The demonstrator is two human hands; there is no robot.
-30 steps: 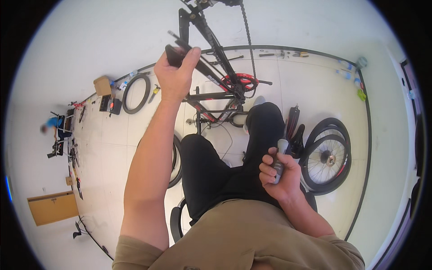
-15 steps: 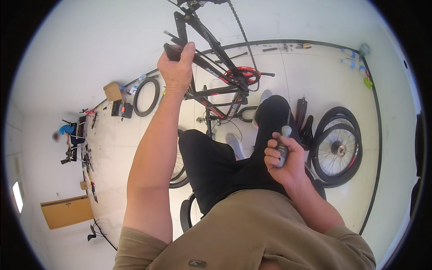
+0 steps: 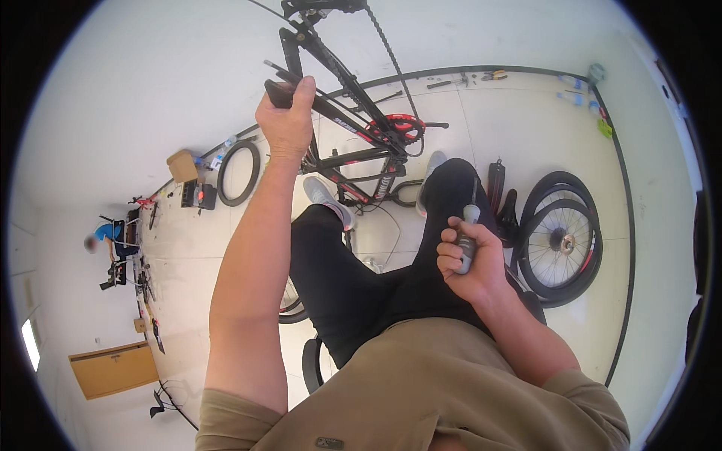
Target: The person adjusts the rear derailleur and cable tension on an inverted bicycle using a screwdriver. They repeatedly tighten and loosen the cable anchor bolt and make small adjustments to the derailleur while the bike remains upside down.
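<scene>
A black bicycle frame (image 3: 347, 122) with red and white marks stands tilted in front of me, without its wheels fitted at the parts I can see. My left hand (image 3: 286, 129) is closed round one of its tubes at the far left, thumb on top. The red chainring (image 3: 398, 128) and the hanging chain (image 3: 392, 51) are right of that hand. Over my right thigh, my right hand (image 3: 487, 263) grips a screwdriver (image 3: 465, 254) by its grey handle. The thin shaft points up and away from me, touching nothing but my view of the trousers behind it.
Two bicycle wheels (image 3: 583, 287) and a black saddle (image 3: 509, 213) lie to my right. A hammer (image 3: 449, 83) and pliers (image 3: 494, 75) are by the far wall. Left are a loose tyre (image 3: 224, 188), a cardboard box (image 3: 181, 166) and another person (image 3: 107, 233) seated farther off.
My left foot has moved left and farther out, and my left leg has swung with it. Both hands keep their holds while the whole view shifts slightly.
</scene>
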